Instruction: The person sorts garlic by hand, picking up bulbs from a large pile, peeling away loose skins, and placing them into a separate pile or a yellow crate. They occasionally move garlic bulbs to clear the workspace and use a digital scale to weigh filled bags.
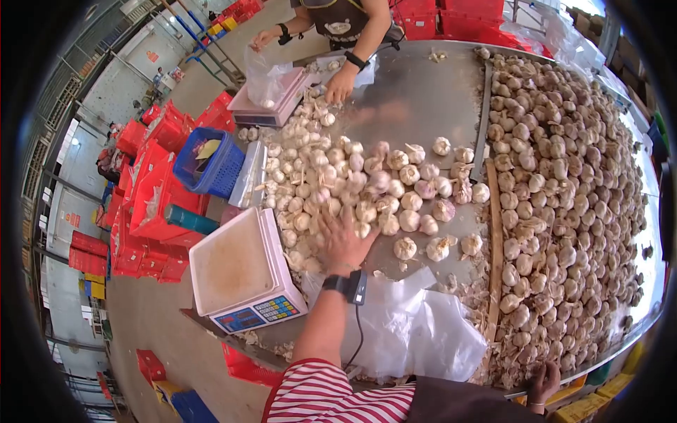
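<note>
My left hand (345,243) lies palm down with its fingers spread over the near edge of a heap of pale garlic bulbs (321,173). Its thumb points to the right, close to several loose bulbs on the metal table (441,81). Below the wrist, a clear plastic bag (416,324) lies crumpled flat. Down at the lower right, my right hand (543,384) is at the table's near edge beside the big pile of unpeeled garlic (564,211). Its fingers are small in view and partly hidden.
A pink digital scale (240,264) stands left of my left arm. Across the table a person reaches into the garlic (342,83) and holds a plastic bag over another scale (282,99). A wooden strip (493,233) borders the big pile. A blue basket (208,162) and red crates (162,201) are at left.
</note>
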Motion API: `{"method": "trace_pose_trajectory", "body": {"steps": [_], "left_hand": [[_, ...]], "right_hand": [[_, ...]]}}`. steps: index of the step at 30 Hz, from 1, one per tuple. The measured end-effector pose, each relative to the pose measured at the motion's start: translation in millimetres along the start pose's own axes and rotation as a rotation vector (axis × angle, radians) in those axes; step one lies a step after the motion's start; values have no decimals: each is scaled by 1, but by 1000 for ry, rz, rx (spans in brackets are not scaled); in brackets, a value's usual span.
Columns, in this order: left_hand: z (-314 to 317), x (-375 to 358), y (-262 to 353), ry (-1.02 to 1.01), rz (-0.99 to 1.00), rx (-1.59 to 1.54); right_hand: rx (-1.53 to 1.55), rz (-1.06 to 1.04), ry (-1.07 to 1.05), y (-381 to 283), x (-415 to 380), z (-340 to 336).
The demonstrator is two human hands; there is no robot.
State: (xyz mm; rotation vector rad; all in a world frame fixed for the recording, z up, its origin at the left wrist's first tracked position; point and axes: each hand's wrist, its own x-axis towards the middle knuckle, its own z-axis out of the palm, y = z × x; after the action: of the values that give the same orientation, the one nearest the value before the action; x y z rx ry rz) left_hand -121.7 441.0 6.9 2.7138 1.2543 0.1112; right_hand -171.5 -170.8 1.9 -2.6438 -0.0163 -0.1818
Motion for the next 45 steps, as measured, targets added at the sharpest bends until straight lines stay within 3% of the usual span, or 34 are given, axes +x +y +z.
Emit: {"method": "trace_pose_trajectory", "body": {"steps": [4,6,10,12,14,16,17,18,19,21,22,24,31,32,33,34,35,36,37,38,40,43,45], "left_hand": [[28,81,17,119,-20,45],[20,118,36,52,-40,71],[49,205,45,109,26,-20],[22,203,76,29,-71,-107],[15,189,106,187,22,-161],[62,153,120,246,643,-466],[42,98,141,43,703,-261],[28,61,150,-240,860,-371],[23,23,158,-310,1082,-72],[49,-18,147,-215,1361,-196],[55,-15,144,-217,1351,-196],[46,10,149,-190,1157,139],[57,133,91,242,934,107],[34,142,91,156,840,339],[50,171,69,19,638,-99],[80,209,44,219,561,192],[57,223,49,-25,333,35],[13,216,78,-284,127,70],[58,249,56,-71,211,324],[44,238,77,-73,229,304],[1,150,150,358,385,133],[21,77,199,198,899,-340],[10,-12,250,74,1143,-535]], "right_hand": [[10,31,-61,8,-3,0],[-80,-65,-23,-18,4,-6],[-86,-14,-49,-24,5,-7],[-95,-43,-6,-25,7,-8],[-88,-21,-40,-31,8,-9],[-73,-10,-42,-25,6,-8],[-67,-3,-47,-24,5,-8],[-61,-7,-51,-25,6,-8],[-70,-20,-47,-27,7,-8],[-75,-54,-37,-28,8,-7],[-75,-61,-45,-26,7,-9],[-87,-53,-94,-20,6,-10],[-66,-89,-58,-28,9,-12],[-61,-111,-26,-24,8,-9],[-80,-122,3,-28,10,-8],[-81,-106,-36,-15,5,-7],[-73,-106,-31,-25,10,-10],[-74,-123,-32,-30,13,-11],[-81,-115,10,-39,15,-16],[-85,-114,7,-44,17,-20],[-58,-148,66,-33,14,-17],[-9,-138,79,-29,12,-20],[17,-149,90,-28,13,-21]]}}
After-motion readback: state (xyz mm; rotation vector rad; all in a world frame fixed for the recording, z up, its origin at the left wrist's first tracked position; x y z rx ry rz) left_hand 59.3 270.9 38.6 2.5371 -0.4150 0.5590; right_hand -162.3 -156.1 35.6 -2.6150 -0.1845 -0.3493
